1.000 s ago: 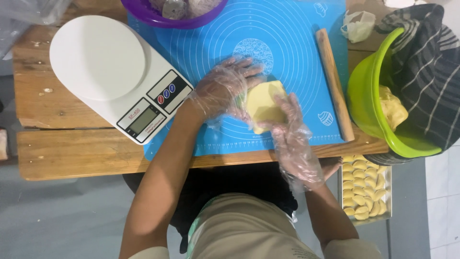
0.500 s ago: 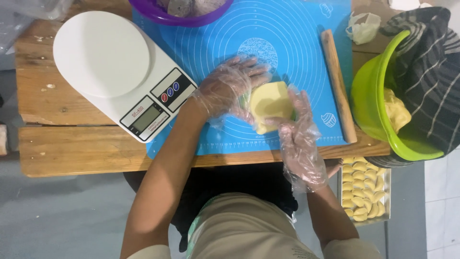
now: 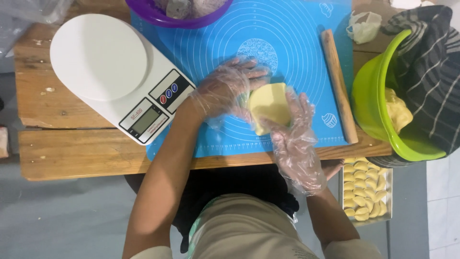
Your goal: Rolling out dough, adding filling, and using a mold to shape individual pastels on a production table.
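Roughly flat, the dough piece (image 3: 269, 106) lies lengthwise toward the mat's (image 3: 297, 43) near edge.

Even, bright overhead light; soft shadows only beneath the worktop (image 3: 72, 153) toward 6 o'clock. Mild glare on the white scale (image 3: 98, 57) at 10 o'clock. Focus sharp, edges slightly soft.

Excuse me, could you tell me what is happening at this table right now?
A person in clear plastic gloves holds a flat piece of pale yellow dough between the left hand and the right hand, just above a blue baking mat on a wooden table. A white kitchen scale sits to the left, a wooden rolling pin lies on the right, and a green bowl holds more dough. A tray of shaped pastries sits lower, beside the table.
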